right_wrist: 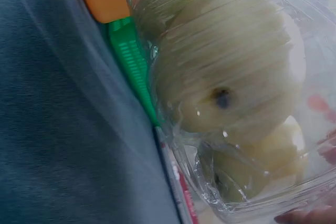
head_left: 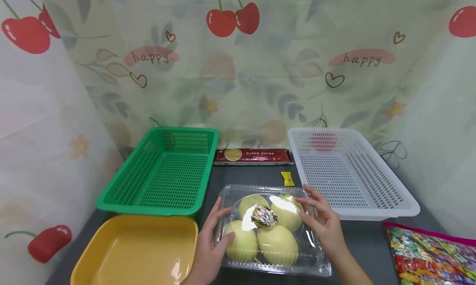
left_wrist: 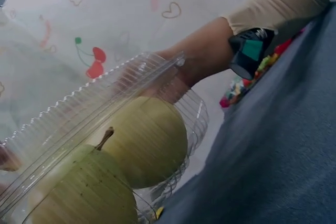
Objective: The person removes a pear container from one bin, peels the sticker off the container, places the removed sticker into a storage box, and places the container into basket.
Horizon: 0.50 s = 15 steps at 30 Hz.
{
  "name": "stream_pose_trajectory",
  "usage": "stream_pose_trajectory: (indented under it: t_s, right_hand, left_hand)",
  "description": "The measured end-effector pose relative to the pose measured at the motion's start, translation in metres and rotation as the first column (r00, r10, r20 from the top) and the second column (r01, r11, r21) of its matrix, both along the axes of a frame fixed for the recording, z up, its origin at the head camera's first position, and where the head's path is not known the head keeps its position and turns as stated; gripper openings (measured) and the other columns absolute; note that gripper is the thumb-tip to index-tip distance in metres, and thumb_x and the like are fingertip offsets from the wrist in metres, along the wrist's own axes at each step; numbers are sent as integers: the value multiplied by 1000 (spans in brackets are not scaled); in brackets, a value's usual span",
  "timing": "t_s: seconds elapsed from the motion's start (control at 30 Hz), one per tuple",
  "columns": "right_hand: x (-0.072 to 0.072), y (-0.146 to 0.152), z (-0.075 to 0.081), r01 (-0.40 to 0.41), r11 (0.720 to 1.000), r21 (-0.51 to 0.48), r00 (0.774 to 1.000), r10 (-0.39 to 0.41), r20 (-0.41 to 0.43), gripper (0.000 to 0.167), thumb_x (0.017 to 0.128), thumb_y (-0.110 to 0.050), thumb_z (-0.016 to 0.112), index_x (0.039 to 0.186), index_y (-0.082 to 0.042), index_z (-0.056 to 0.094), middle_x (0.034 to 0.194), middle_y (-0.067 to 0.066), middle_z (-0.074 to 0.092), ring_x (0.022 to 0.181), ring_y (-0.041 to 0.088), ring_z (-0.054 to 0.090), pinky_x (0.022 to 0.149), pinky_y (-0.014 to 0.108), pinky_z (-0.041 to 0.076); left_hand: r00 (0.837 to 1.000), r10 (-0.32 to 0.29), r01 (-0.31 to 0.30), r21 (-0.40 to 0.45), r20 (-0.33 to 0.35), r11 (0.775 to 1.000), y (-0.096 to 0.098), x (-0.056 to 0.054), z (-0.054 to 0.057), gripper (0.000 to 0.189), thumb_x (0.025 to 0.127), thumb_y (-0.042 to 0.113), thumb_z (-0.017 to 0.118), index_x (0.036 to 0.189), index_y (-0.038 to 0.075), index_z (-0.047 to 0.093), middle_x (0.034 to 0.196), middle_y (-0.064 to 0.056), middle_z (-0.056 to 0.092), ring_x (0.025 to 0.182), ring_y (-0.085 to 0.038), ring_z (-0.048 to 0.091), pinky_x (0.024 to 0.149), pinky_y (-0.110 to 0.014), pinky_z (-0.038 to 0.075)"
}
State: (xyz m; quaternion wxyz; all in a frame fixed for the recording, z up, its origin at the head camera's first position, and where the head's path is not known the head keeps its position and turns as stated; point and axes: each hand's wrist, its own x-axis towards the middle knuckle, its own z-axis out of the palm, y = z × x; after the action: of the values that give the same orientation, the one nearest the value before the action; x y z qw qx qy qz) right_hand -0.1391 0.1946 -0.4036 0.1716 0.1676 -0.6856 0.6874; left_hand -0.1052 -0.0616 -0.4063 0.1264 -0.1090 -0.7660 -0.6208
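A clear plastic clamshell box [head_left: 316,265] holds several pale yellow-green pears [head_left: 278,245], with a shiny patterned sticker [head_left: 264,216] on its lid. My left hand [head_left: 211,245] grips the box's left side, thumb on the lid. On the opposite side my right hand [head_left: 324,223] holds the box, fingertips over the lid's right part. The left wrist view shows a stemmed pear [left_wrist: 84,187] through the ribbed wall. A large pear [right_wrist: 226,66] fills much of the right wrist view. Whether the box touches the table is unclear.
Left stand a green basket [head_left: 203,190] and, nearer, a yellow basin [head_left: 139,252]. A white basket [head_left: 372,214] is at right, with a colourful candy bag [head_left: 431,256] in front. Behind the box lie a red biscuit pack [head_left: 254,156] and a yellow wrapped candy [head_left: 287,178].
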Motion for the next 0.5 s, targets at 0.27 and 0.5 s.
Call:
stream_pose_trajectory:
  t_s: [0.27,0.5]
  right_hand:
    - [2,2,-14,-56,998,-33,996,53,-66,25,80,19,52,104,15,60,140,8,41,130,7,36,101,15,36]
    - [5,1,-16,-53,999,-5,998,53,-45,24,82,17,53,105,12,60,141,8,40,131,7,35,101,12,35]
  left_hand:
    - [1000,26,-28,-106,-17,994,4,8,-15,51,79,-1,60,126,16,53,154,-12,22,138,-40,25,101,-69,22]
    - [999,43,-45,-105,-28,993,1,12,-17,49,78,0,62,124,13,55,153,-14,25,137,-39,27,103,-60,28]
